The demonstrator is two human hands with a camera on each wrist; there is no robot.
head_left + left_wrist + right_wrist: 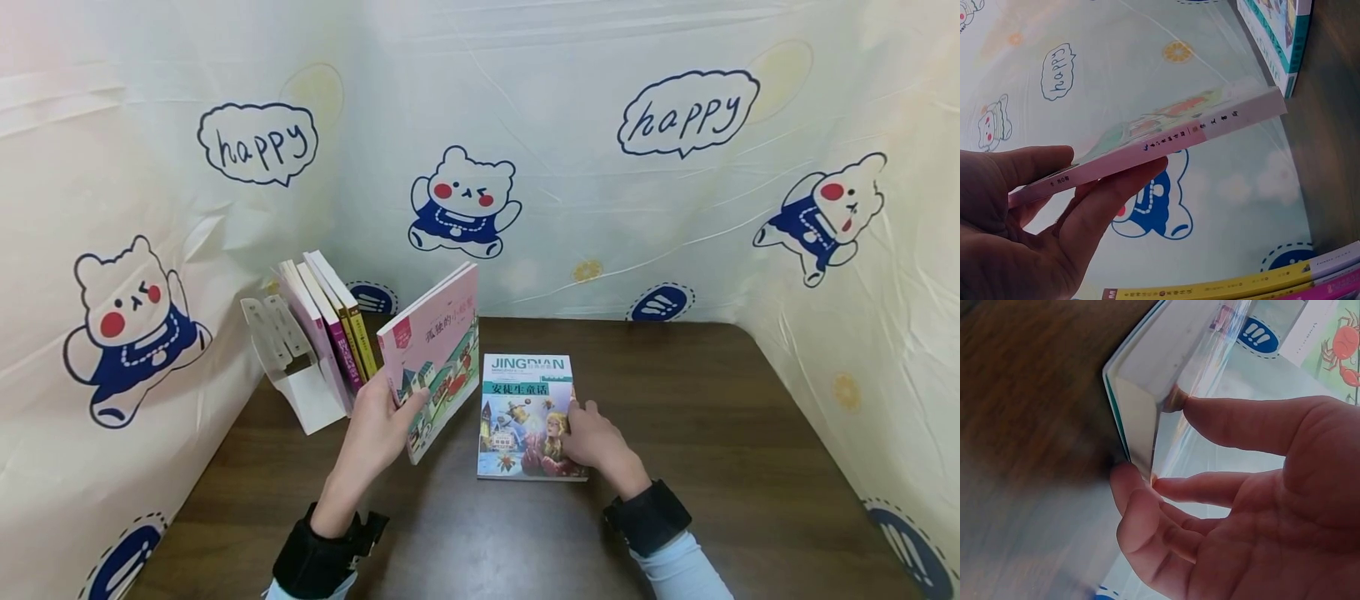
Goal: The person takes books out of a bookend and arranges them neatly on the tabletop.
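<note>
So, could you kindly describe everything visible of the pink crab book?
The pink crab book looks a slim, closed paperback, with Chinese lettering and red crabs on its pink and green cover; its pink spine whitens at one end. The left hand holds it tilted over the table, thumb against the cover; whether its lower corner touches down is unclear.

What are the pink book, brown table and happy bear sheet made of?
Pink book: paper, probably with a smooth card cover; pale page edges show. Brown table: likely wood or wood-look coating, grainy, slightly shiny. Bear sheet: maybe thin plastic or cloth; creases catch light.
</note>
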